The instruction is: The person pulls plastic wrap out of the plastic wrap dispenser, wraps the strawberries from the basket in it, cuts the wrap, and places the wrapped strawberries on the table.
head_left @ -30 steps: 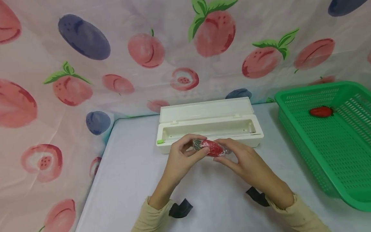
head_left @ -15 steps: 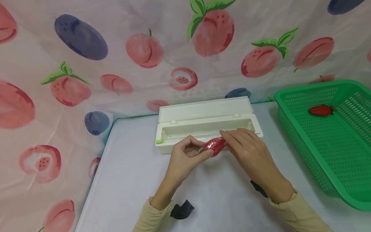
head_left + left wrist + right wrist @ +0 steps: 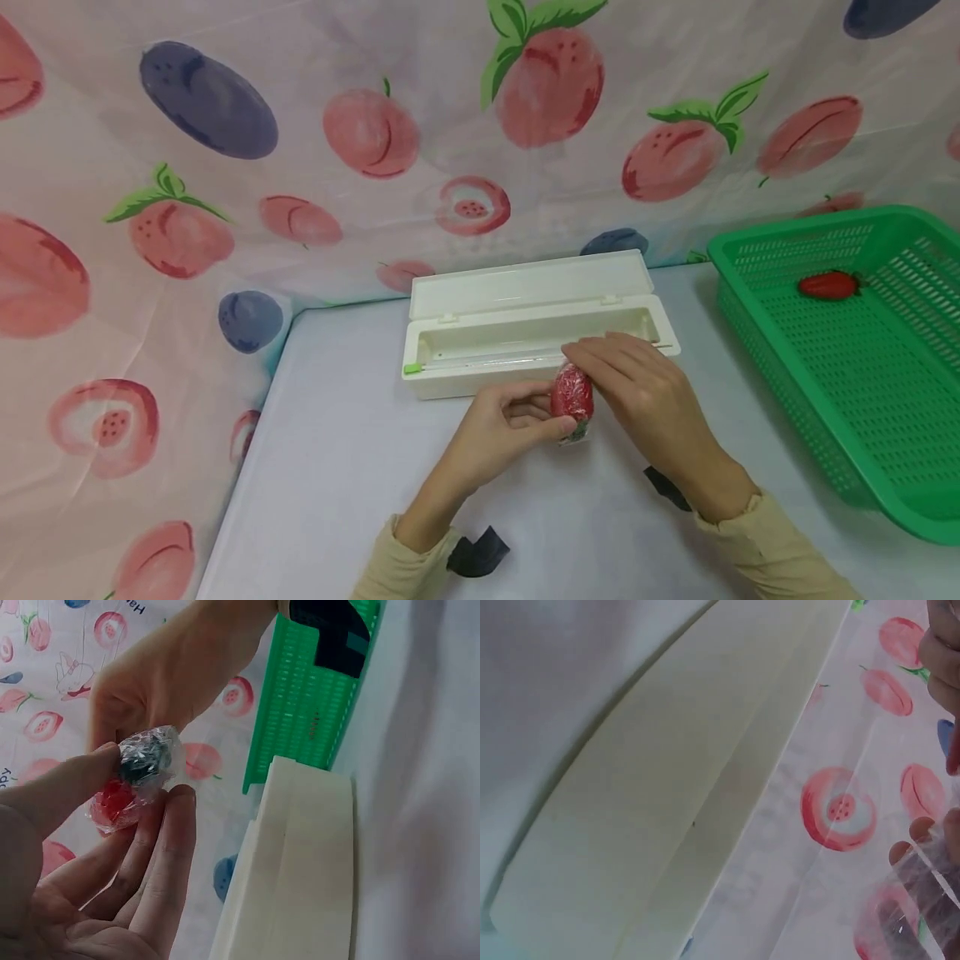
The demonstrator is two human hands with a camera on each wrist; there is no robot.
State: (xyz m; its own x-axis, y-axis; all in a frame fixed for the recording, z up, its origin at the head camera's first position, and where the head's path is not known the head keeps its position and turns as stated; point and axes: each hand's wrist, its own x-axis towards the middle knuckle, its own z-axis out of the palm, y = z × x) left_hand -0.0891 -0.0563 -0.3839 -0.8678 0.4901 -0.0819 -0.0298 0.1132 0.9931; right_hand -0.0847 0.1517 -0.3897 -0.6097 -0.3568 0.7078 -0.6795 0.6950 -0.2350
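A red strawberry (image 3: pixel 572 392) with a dark green leafy end is wrapped in clear plastic film. It stands nearly on end in the air, in front of the white plastic wrap dispenser (image 3: pixel 465 386). My left hand (image 3: pixel 501 432) pinches it between thumb and fingers near the leafy end, which points down toward me. The fingertips of my right hand (image 3: pixel 641 400) grip its upper, pointed end. In the left wrist view the crinkled wrapped strawberry (image 3: pixel 116 804) shows in my left fingers. Loose film (image 3: pixel 934 881) lies over the fingers at the right wrist view's edge.
The dispenser's lid (image 3: pixel 532 283) is raised toward the patterned cloth backdrop. A green slider (image 3: pixel 412 368) sits at its left front corner. On the right, a green basket (image 3: pixel 768 375) holds another strawberry (image 3: pixel 828 286). The tabletop (image 3: pixel 330 450) is covered in white.
The strawberry has turned from lying crosswise to nearly upright, leafy end downward. My left hand has moved right; my right hand has shifted up over its pointed end.
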